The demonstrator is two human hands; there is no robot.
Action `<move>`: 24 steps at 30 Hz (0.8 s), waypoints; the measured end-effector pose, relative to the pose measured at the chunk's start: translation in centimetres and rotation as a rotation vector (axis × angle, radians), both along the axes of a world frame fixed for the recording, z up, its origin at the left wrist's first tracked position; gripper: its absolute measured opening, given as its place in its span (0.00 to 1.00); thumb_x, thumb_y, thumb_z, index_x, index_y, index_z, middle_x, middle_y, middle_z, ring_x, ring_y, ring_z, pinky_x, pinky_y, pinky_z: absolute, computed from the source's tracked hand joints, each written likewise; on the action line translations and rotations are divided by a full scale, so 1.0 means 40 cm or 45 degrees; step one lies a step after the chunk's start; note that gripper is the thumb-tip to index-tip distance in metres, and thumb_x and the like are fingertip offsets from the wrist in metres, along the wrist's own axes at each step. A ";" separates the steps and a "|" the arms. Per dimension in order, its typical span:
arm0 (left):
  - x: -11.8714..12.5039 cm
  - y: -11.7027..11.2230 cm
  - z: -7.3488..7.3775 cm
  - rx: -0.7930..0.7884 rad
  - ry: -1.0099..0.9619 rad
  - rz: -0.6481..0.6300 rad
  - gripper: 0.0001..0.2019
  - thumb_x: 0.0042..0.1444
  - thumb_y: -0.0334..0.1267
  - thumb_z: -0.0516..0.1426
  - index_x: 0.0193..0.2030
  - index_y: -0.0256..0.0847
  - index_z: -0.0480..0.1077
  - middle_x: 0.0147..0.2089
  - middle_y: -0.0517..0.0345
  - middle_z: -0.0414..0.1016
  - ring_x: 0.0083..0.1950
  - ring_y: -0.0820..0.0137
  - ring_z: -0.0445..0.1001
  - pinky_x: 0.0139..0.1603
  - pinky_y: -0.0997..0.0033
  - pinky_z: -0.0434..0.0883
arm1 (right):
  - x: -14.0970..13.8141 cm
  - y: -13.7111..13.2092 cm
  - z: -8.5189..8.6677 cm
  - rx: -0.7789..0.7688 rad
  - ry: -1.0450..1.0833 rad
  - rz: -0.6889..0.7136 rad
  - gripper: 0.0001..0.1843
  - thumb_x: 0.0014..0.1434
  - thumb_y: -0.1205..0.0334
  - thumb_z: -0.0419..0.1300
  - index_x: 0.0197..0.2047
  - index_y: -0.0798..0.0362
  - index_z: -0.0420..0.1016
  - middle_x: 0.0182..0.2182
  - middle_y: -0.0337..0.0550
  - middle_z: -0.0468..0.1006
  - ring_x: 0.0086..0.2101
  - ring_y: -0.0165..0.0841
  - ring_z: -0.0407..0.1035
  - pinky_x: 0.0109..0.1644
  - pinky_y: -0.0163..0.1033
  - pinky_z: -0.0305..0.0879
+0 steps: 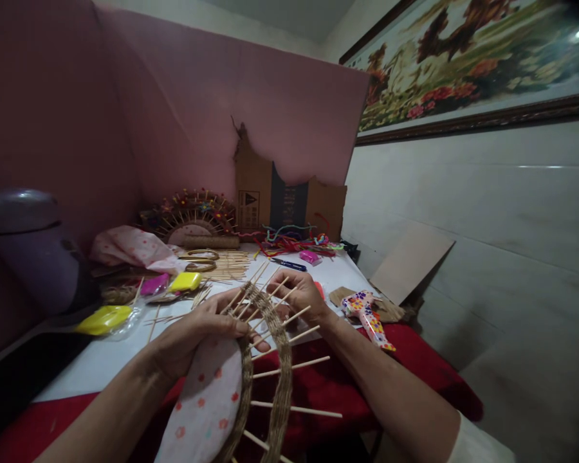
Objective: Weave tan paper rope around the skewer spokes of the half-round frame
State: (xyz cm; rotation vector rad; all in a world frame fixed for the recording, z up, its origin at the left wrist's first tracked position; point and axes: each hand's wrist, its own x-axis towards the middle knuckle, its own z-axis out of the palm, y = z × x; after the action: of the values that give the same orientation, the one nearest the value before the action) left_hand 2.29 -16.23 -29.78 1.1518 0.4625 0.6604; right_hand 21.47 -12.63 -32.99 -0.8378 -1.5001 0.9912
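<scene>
A half-round woven fan (284, 347) fills the lower middle, tilted on its side. Wooden sticks stick out from it, brown twine bands run across them, and white cloth with orange flowers covers its core. My left hand (205, 331) grips it by the inner band near its upper end, thumb on top and fingers behind. Beyond the outer band, close to the stick tips, my right hand (296, 296) has its fingers curled together. What they pinch is hidden behind the sticks.
A decorated half-round piece (193, 215), a twine roll (210, 242), gold-handled scissors (200, 260) and colourful pipe cleaners (289, 241) lie at the back. A blue-handled cutter (289, 264) is beyond my right hand. A flowered glue gun (368, 315) lies right; yellow clay packs (106, 319) lie left.
</scene>
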 end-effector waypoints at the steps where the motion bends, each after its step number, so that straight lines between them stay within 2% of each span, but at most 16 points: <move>1: 0.000 0.000 -0.001 -0.007 0.014 -0.003 0.20 0.45 0.22 0.55 0.47 0.34 0.68 0.37 0.47 0.76 0.35 0.64 0.76 0.34 0.73 0.70 | 0.001 0.000 0.002 0.013 0.000 -0.013 0.18 0.42 0.49 0.66 0.22 0.55 0.69 0.18 0.33 0.62 0.21 0.24 0.54 0.24 0.31 0.51; 4: 0.000 0.003 -0.008 -0.030 0.059 0.003 0.18 0.45 0.23 0.56 0.45 0.33 0.70 0.32 0.48 0.76 0.35 0.64 0.76 0.29 0.75 0.69 | 0.005 0.002 0.003 0.012 0.040 -0.028 0.18 0.43 0.48 0.65 0.22 0.55 0.68 0.18 0.33 0.61 0.21 0.24 0.52 0.23 0.31 0.48; 8: -0.001 0.009 -0.014 -0.090 0.067 -0.011 0.17 0.45 0.23 0.56 0.44 0.33 0.70 0.30 0.49 0.75 0.30 0.67 0.75 0.28 0.75 0.70 | 0.015 0.011 0.002 -0.034 0.118 -0.100 0.19 0.39 0.51 0.68 0.20 0.56 0.66 0.17 0.32 0.61 0.20 0.22 0.51 0.23 0.31 0.45; 12: -0.002 0.016 -0.018 -0.151 0.035 0.018 0.18 0.44 0.23 0.56 0.45 0.33 0.70 0.30 0.50 0.75 0.30 0.67 0.75 0.30 0.73 0.72 | 0.028 0.015 0.007 -0.208 0.280 -0.056 0.20 0.41 0.50 0.67 0.20 0.55 0.64 0.15 0.29 0.55 0.17 0.21 0.45 0.20 0.31 0.38; 15: -0.002 0.021 -0.023 -0.179 0.042 0.034 0.18 0.44 0.22 0.55 0.44 0.33 0.70 0.31 0.49 0.75 0.32 0.65 0.76 0.34 0.69 0.72 | 0.033 0.014 0.011 -0.236 0.312 -0.008 0.20 0.40 0.51 0.67 0.19 0.55 0.64 0.14 0.28 0.54 0.16 0.20 0.42 0.20 0.32 0.35; 17: -0.002 0.025 -0.029 -0.186 0.072 0.058 0.17 0.43 0.22 0.55 0.43 0.32 0.71 0.32 0.48 0.76 0.33 0.64 0.76 0.36 0.67 0.72 | 0.032 0.012 0.012 -0.176 0.235 -0.042 0.18 0.41 0.51 0.67 0.19 0.56 0.66 0.14 0.29 0.56 0.16 0.20 0.44 0.20 0.32 0.37; 19: -0.001 0.030 -0.037 -0.179 0.108 0.092 0.18 0.42 0.22 0.55 0.43 0.33 0.71 0.34 0.48 0.76 0.33 0.64 0.76 0.37 0.67 0.72 | 0.028 0.006 0.013 -0.054 0.110 -0.069 0.16 0.41 0.53 0.67 0.19 0.56 0.69 0.15 0.32 0.61 0.18 0.22 0.49 0.21 0.32 0.44; 21: 0.000 0.035 -0.044 -0.162 0.126 0.098 0.20 0.42 0.22 0.55 0.44 0.33 0.70 0.34 0.48 0.76 0.32 0.64 0.76 0.36 0.66 0.72 | 0.023 -0.003 0.015 0.099 -0.029 -0.049 0.13 0.41 0.55 0.68 0.19 0.55 0.72 0.17 0.35 0.66 0.21 0.25 0.56 0.25 0.34 0.51; 24: 0.003 0.040 -0.051 -0.153 0.139 0.056 0.22 0.41 0.23 0.56 0.46 0.34 0.70 0.33 0.48 0.76 0.32 0.63 0.76 0.36 0.66 0.72 | 0.019 -0.017 0.024 0.247 -0.158 0.026 0.10 0.44 0.58 0.67 0.21 0.54 0.74 0.20 0.38 0.69 0.24 0.28 0.60 0.29 0.36 0.55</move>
State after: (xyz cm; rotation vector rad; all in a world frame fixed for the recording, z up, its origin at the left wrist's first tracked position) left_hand 2.40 -14.63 -31.81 1.0692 0.6139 0.6016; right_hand 22.21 -13.31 -32.03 -0.7568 -1.6839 0.8054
